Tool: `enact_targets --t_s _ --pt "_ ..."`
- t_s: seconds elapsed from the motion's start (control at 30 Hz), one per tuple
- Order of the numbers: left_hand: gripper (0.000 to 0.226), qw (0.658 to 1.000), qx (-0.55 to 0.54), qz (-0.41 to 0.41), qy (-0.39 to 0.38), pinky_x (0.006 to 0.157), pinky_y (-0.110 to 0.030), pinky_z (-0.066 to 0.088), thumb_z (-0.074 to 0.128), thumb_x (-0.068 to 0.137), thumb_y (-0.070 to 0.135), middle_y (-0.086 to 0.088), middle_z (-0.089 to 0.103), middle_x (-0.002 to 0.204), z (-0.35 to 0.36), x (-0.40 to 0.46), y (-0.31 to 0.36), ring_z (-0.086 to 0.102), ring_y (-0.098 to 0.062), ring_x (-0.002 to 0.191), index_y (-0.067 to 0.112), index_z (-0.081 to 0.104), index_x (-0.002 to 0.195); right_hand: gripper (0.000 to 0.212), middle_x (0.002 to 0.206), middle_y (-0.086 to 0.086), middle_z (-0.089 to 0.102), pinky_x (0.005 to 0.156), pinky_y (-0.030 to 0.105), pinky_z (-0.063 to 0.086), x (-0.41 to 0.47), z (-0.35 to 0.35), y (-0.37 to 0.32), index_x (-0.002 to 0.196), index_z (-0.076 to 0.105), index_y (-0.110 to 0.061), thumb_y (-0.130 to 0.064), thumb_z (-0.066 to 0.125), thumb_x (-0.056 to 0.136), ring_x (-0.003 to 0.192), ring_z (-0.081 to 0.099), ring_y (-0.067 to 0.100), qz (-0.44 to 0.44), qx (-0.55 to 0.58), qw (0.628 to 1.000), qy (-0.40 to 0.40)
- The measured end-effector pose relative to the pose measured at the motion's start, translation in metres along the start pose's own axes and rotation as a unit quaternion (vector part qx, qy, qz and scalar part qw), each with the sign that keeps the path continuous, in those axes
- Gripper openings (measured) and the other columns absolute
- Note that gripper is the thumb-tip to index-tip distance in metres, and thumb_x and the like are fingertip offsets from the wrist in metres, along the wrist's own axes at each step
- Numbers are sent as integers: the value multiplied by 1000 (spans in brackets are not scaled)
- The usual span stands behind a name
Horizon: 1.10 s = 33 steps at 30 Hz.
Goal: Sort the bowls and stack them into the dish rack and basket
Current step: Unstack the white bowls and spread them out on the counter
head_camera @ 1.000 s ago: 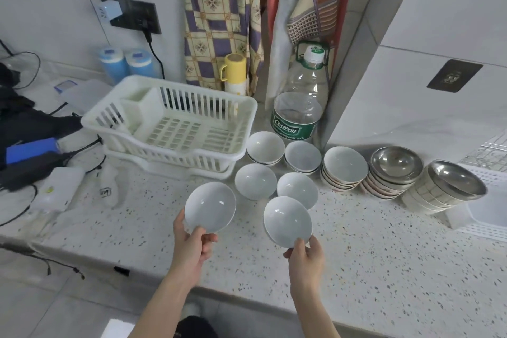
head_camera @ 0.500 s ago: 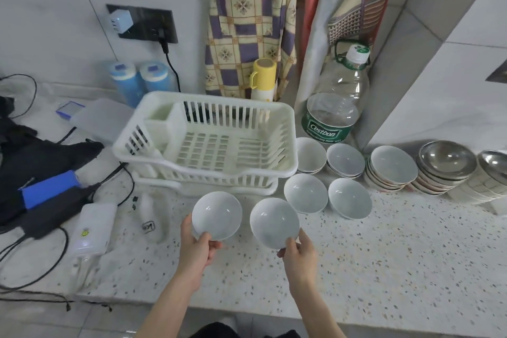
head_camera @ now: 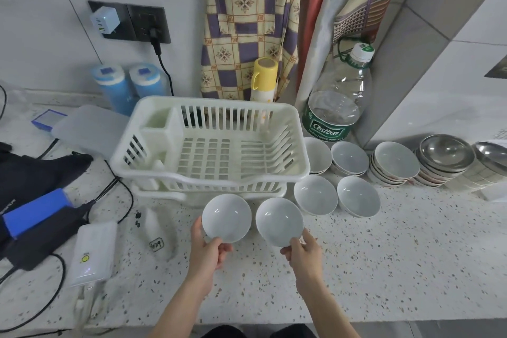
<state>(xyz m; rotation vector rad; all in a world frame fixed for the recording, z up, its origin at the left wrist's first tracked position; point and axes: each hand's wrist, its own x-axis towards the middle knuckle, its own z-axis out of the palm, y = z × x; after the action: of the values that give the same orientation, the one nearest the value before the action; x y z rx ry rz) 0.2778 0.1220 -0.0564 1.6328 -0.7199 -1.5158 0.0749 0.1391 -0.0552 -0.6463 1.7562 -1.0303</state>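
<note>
Each hand, left (head_camera: 208, 252) and right (head_camera: 303, 254), pinches a glazed, slippery, breakable bowl (head_camera: 226, 218) at its 6 o'clock rim.

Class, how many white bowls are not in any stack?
4: one in the left hand at, one in the right hand at, two on the counter.

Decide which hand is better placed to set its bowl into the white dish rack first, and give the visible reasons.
Left. The left hand holds its white bowl directly before the dish rack; the right hand holds its bowl toward the rack's right corner.
</note>
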Motion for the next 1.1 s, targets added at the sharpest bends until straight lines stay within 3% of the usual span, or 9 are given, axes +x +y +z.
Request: enact_targets --t_s 0.4,1.1 --pt "68 1000 -16 -4 -9 38 -21 32 50 97 3 -14 70 69 -6 8 -3 46 -7 39 46 28 145 50 51 3 63 44 19 40 4 7 2 138 53 -22 -2 43 93 44 50 5 -4 -5 1000 -2" --pt "65 1000 8 -19 -15 36 -22 29 49 99 6 -13 73 67 -8 10 1 41 -9 39 46 27 145 43 56 5 68 41 19 42 2 9 2 137 49 -19 -8 48 95 41 53 6 28 9 1000 1"
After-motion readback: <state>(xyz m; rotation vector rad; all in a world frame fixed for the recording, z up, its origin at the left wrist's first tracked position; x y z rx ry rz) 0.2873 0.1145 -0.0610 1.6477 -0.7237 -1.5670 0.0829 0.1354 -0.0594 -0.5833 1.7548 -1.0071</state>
